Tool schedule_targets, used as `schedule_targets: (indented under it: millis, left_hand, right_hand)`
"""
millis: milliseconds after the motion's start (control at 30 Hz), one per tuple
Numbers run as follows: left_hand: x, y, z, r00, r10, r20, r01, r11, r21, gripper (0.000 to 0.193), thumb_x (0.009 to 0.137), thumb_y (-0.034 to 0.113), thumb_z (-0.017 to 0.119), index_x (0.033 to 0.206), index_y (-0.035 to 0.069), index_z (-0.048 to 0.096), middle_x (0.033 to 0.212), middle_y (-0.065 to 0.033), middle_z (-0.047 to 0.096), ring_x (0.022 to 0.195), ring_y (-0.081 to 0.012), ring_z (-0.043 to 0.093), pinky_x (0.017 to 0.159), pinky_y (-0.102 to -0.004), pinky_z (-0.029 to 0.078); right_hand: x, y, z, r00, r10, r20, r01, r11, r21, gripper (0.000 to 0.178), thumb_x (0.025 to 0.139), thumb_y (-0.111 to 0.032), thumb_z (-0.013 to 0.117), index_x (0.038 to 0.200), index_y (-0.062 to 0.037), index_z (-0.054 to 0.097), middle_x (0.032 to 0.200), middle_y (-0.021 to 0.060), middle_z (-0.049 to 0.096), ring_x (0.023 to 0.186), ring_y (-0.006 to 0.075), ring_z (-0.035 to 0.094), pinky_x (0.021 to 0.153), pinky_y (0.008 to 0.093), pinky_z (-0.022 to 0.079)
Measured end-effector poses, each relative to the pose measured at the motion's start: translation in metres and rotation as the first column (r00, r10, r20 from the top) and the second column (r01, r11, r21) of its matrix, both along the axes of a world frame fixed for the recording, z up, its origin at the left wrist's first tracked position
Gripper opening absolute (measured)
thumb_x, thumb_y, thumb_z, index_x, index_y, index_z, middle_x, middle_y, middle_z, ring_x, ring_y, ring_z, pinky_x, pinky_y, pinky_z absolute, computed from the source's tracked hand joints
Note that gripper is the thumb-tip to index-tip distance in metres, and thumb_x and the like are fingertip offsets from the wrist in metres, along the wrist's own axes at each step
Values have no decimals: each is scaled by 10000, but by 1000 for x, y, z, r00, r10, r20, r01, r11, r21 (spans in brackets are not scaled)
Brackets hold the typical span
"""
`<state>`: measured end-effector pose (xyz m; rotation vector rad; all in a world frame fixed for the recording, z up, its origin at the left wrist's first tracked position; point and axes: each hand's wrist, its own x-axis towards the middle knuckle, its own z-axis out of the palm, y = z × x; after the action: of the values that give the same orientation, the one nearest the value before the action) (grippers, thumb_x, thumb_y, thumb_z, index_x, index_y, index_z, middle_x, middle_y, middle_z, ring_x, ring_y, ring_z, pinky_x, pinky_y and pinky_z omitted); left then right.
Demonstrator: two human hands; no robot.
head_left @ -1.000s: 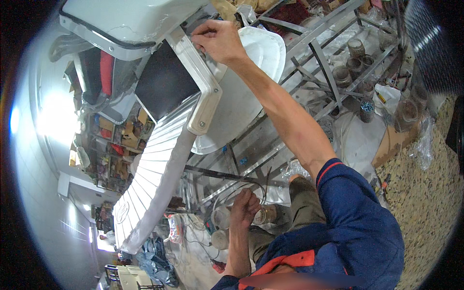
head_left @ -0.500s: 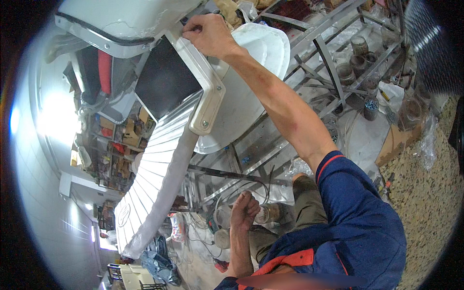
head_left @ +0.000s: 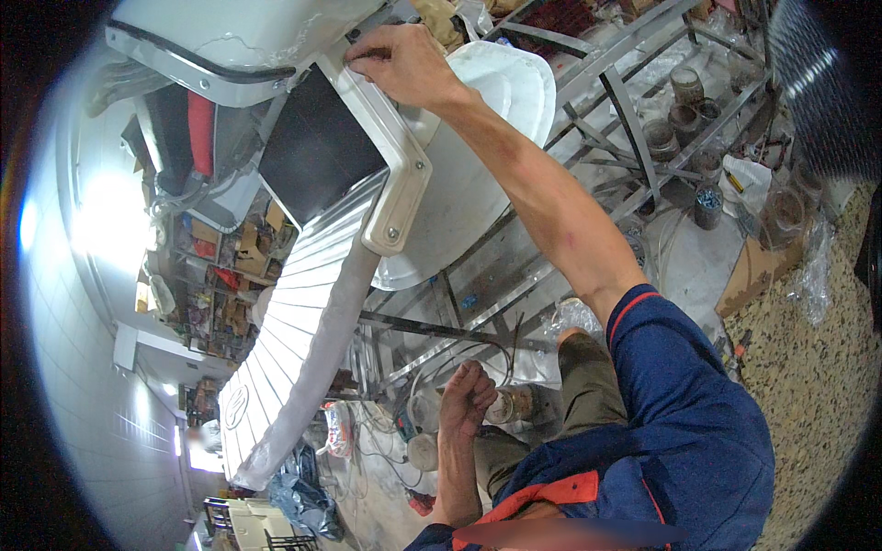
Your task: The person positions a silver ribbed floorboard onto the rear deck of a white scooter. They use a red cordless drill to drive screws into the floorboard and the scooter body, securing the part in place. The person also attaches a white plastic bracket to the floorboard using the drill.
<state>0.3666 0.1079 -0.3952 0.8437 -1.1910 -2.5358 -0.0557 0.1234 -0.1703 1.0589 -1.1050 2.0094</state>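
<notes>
My right arm reaches up and across a large white piece of furniture that looks like a padded chair. My right hand (head_left: 404,66) is at the top of its off-white frame (head_left: 404,179), fingers curled into a pinch; whatever they hold is hidden. Screws dot that frame, and it borders a dark flat panel (head_left: 322,147). Below the panel stretches a white ribbed cushion (head_left: 294,312). A rounded white shell (head_left: 243,41) with dark trim sits above. Low in front of my body, my left hand (head_left: 467,393) is closed in a fist, its inside hidden.
Behind the frame rests a round white disc (head_left: 524,101). A metal rack (head_left: 634,129) stands at the right, near jars (head_left: 686,84) and a cup of blue bits (head_left: 707,204). Cables, a dark plastic bag (head_left: 308,500) and stocked shelves (head_left: 248,257) lie beyond the cushion.
My right hand has shifted only slightly at the top of the frame, and its forearm has moved a little to the right. My left fist has hardly moved.
</notes>
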Motion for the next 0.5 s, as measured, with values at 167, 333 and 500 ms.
schedule_targets:
  millis: [167,333,500]
  left_hand:
    - [5,-3,-2,1000,10,-14,-10,1000,7,66,968,152,656,994,113,609,709,8,492,561,-85,406,490,-218,320]
    - [15,-11,-9,999,40,-11,-39,998,40,70,965,147,644,996,92,613,732,-3,509,609,-103,443,513,-232,343]
    - [29,-15,-9,996,82,20,-82,997,-4,191,979,171,604,1098,22,614,845,-78,596,704,-180,537,620,-294,442]
  right_hand:
    - [4,-2,0,998,20,62,-20,1000,9,197,849,-194,746,939,-20,773,852,137,749,760,232,713,775,342,563]
    - [11,-3,5,979,-135,149,120,987,105,246,829,-249,777,924,-23,772,810,141,740,743,217,709,736,337,552]
    - [17,-5,5,976,-58,212,56,998,16,255,824,-256,786,904,-15,764,771,119,729,705,188,688,715,317,543]
